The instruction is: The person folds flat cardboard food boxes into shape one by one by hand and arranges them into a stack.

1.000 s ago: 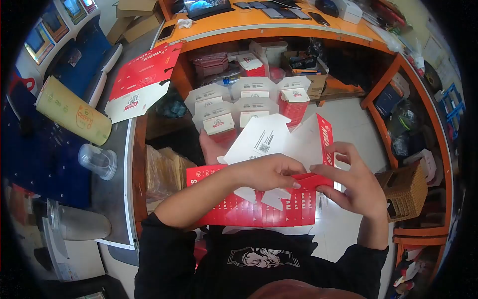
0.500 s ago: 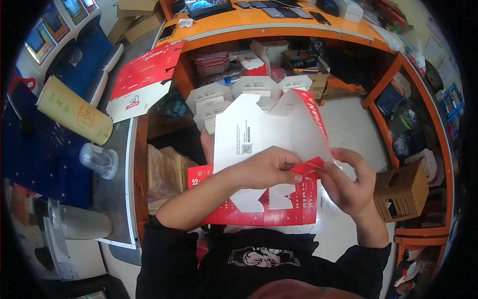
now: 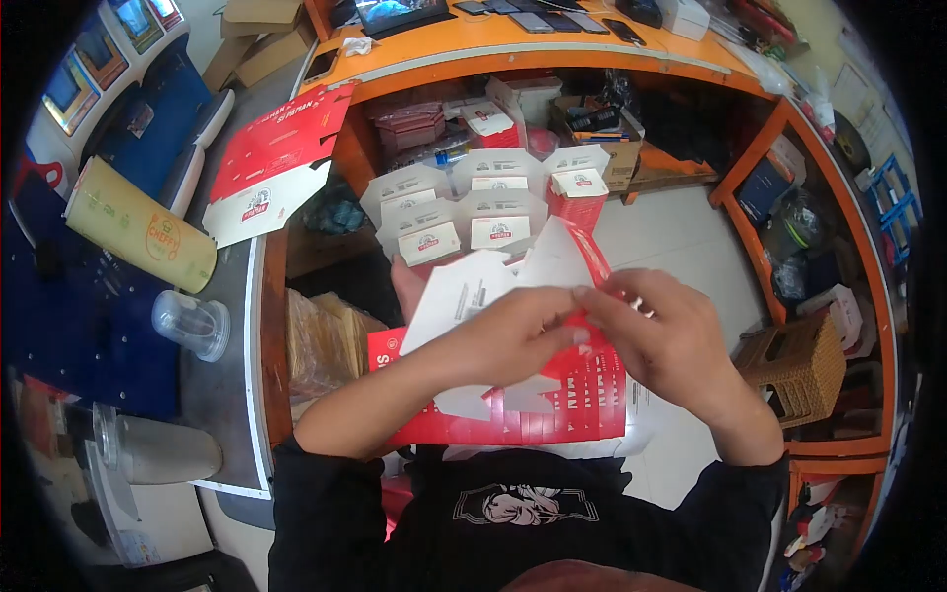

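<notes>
A partly folded red-and-white carton (image 3: 459, 286) is between my two hands, above the lap. My left hand (image 3: 523, 335) is closed on its red edge. Fingers bent, my right hand (image 3: 661, 331) grips the same carton at its right side, where the red panel blurs. Beneath lies an overlapping row of flat red cartons (image 3: 473, 424) with white lettering. Past my hands, several standing red boxes with raised white lids (image 3: 500, 232) are grouped on the floor. My palms and the carton's underside are hidden.
On the left counter (image 3: 237, 375) are a flat red carton sheet (image 3: 281, 148), a yellow cup-like roll (image 3: 143, 225) and a clear plastic cup (image 3: 192, 324). Ahead runs an orange desk (image 3: 454, 49) with phones. A woven basket (image 3: 794, 370) sits at the right beside the orange shelf (image 3: 829, 247).
The carton's white panel has swung up, then tipped back down and left. Its red side has turned narrow between my hands. My right hand has shifted slightly up and left.
</notes>
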A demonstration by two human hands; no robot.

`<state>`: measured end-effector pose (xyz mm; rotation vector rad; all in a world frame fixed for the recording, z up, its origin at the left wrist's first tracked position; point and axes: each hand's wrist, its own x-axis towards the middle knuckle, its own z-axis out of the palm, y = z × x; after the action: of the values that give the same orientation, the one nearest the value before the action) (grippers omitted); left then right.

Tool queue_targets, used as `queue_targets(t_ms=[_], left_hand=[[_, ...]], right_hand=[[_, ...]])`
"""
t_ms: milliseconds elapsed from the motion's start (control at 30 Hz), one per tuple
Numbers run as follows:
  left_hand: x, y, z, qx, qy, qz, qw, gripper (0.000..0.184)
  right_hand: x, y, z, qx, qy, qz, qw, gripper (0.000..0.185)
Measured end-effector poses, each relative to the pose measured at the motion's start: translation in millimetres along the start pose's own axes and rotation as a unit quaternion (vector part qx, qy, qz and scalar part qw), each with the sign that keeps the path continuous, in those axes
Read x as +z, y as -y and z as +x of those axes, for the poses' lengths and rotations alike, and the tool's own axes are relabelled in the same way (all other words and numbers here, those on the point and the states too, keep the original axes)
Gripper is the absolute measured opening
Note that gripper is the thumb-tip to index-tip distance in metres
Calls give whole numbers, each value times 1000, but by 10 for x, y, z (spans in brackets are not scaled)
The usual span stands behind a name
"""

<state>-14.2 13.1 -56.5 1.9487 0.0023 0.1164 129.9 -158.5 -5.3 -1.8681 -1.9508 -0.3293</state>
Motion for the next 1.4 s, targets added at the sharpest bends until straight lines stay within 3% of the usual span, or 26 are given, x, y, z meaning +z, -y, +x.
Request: queue_targets(t_ms=[67, 100, 167, 200, 267, 433, 600, 733, 833, 900, 1033, 1133, 1167, 1267, 1400], left_hand=[[0, 169, 101, 101, -124, -135, 978, 30], [-132, 12, 79, 0, -147, -187, 971, 31], [-216, -90, 133, 30, -184, -353, 917, 34], [-230, -102, 148, 45, -200, -432, 878, 36], [-172, -66, 185, 73, -221, -428, 873, 40], [-41, -42, 307, 112, -247, -494, 826, 36], [-14, -184, 287, 102, -239, -517, 815, 39], [-34, -109, 294, 140, -206, -520, 817, 39], [-61, -74, 301, 172, -218, -504, 818, 36], [-149, 1, 299, 191, -194, -434, 859, 34], [-224, 78, 253, 190, -147, -343, 908, 32], [-79, 16, 216, 188, -135, -394, 890, 33], [-48, -39, 181, 159, -151, -300, 928, 35], [257, -43, 190, 201, -190, -387, 880, 38], [117, 28, 137, 142, -185, -360, 904, 35]], right_hand=[[54, -9, 19, 16, -88, 36, 995, 35], [103, -19, 7, 22, -140, 58, 988, 34], [463, -96, -149, 26, -275, 116, 954, 30], [567, -78, -175, 15, -273, 129, 953, 28], [749, -20, -201, -4, -268, 157, 951, 24], [869, 8, -59, -19, -327, 163, 931, 49], [793, -105, -29, -45, -322, 52, 944, 68], [608, -27, -36, -44, -305, -27, 951, 48], [322, 40, 10, -89, -225, -127, 962, 36], [276, -26, 32, -152, -191, -105, 964, 31], [182, -27, 54, -164, -176, -93, 966, 23], [183, 11, 68, -108, -218, -126, 962, 24], [257, -9, 52, -101, -236, -131, 958, 25], [462, -47, -12, -87, -265, -134, 951, 26], [413, -130, -40, -106, -255, -54, 959, 48]])
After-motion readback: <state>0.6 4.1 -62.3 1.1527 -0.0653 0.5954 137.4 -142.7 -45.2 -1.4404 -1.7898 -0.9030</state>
